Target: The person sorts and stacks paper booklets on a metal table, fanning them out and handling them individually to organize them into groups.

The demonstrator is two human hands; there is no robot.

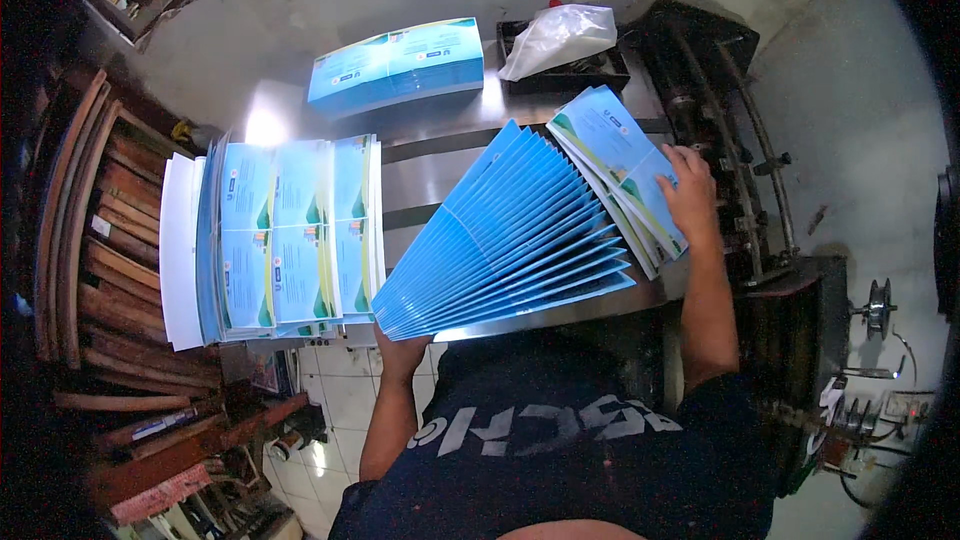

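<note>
A wide fan of blue printed sheets (490, 235) spreads over the front of the metal table. Its layers draw together at the lower left corner, where my left hand (402, 350) is closed on them; most of those fingers are hidden under the paper. To the right lies a slanted, slightly spread stack of blue, white and green printed sheets (605, 135). My right hand (690, 190) is closed on this stack's right edge, with bent fingers over the top sheet. Left of the fan, overlapping piles of similar printed sheets (298, 230) stand beside white paper (180, 250).
Behind the fan sits a neat block of printed sheets (397, 65). A black tray (570, 75) holds a crumpled clear plastic bag (562, 38). Dark machinery with metal rods (745, 150) stands close on the right. A wooden rack (130, 230) lines the left side.
</note>
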